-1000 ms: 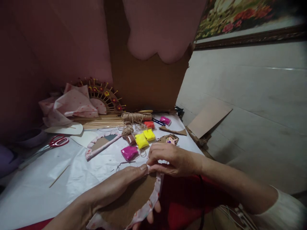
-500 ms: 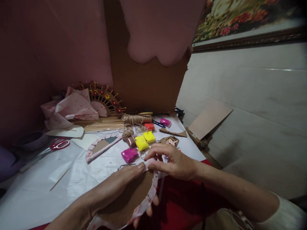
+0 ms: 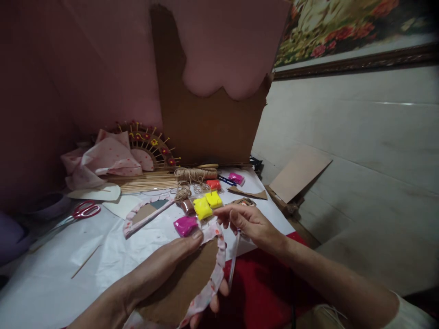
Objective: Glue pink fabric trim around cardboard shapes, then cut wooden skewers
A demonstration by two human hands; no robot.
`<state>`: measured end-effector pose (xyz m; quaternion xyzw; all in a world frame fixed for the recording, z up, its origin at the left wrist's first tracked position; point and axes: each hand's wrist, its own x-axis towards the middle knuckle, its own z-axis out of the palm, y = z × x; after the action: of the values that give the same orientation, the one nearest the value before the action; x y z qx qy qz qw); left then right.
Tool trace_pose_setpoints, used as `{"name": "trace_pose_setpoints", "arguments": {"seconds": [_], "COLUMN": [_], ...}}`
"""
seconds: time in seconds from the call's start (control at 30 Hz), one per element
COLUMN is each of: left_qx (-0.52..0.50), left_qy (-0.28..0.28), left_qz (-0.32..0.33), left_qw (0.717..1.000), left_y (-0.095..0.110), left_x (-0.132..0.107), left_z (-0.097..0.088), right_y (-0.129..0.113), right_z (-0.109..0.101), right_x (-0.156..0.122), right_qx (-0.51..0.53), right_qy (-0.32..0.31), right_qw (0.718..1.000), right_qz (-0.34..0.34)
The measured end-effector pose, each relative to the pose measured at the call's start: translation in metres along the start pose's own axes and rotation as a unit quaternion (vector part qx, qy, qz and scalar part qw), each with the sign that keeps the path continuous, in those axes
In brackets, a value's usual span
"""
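My left hand point(image 3: 171, 258) is closed on a brown cardboard piece point(image 3: 185, 283) with a curved edge. Its thumb lies on top near the upper end, while the other fingertips show beneath the curved side. Pink dotted fabric point(image 3: 219, 269) is folded over that edge in small pleats. Just beyond the upper end, my right hand point(image 3: 254, 224) hovers with loosely bent fingers, nothing visible in them. Below it is a thin pale translucent strip point(image 3: 233, 262). A second cardboard piece, a half-round with a fabric border point(image 3: 147, 214), lies on the table.
Yellow packets point(image 3: 203, 208), a magenta packet point(image 3: 185, 225) and twine point(image 3: 195, 174) lie ahead. Red-handled scissors point(image 3: 85, 210) and a thin stick point(image 3: 85, 262) are at left. Behind stand a decorated stick fan point(image 3: 151, 137), crumpled pink fabric point(image 3: 106, 155) and a large cardboard panel point(image 3: 212, 128).
My right hand has let go of the fabric edge and moved slightly up and right. The pleated upper corner now shows. My left hand still holds the cardboard piece.
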<state>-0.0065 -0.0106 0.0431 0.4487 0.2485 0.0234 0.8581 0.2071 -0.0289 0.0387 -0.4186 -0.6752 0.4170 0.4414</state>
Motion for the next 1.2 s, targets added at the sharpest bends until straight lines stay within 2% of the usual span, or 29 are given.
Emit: {"name": "trace_pose_setpoints", "arguments": {"seconds": [0.1,0.2,0.4,0.53,0.67,0.77,0.9,1.1,1.2], "left_qx": [-0.03,-0.056,-0.064,-0.058,-0.038,-0.036,-0.036,-0.031,-0.024], "left_qy": [-0.003,-0.009,0.007,0.025,0.054,0.047,0.05,0.069,0.073], "left_qz": [-0.008,-0.016,-0.024,-0.019,0.001,0.008,0.02,0.016,0.019], "left_qw": [1.0,0.998,0.998,0.998,0.998,0.998,0.998,0.997,0.997], "left_y": [-0.002,-0.004,-0.002,0.002,0.002,-0.001,-0.001,0.0,-0.003], "left_x": [0.004,0.007,0.007,0.006,0.006,0.006,0.006,0.006,0.006], "left_z": [-0.005,-0.01,-0.008,-0.002,0.0,-0.002,-0.001,0.002,0.0], "right_y": [-0.002,-0.004,-0.01,-0.012,-0.017,-0.02,-0.02,-0.017,-0.014], "right_z": [0.004,0.006,0.009,0.012,0.016,0.019,0.022,0.028,0.03], "right_x": [-0.004,-0.008,-0.015,-0.021,-0.026,-0.028,-0.028,-0.025,-0.026], "right_qx": [-0.066,-0.125,-0.128,-0.131,-0.177,-0.23,-0.272,-0.256,-0.277], "right_qy": [0.119,0.159,0.131,0.099,0.071,0.072,0.074,0.069,0.077], "right_qw": [0.991,0.979,0.981,0.978,0.962,0.947,0.932,0.946,0.94], "right_qz": [-0.013,-0.039,-0.07,-0.13,-0.193,-0.213,-0.227,-0.185,-0.186]}}
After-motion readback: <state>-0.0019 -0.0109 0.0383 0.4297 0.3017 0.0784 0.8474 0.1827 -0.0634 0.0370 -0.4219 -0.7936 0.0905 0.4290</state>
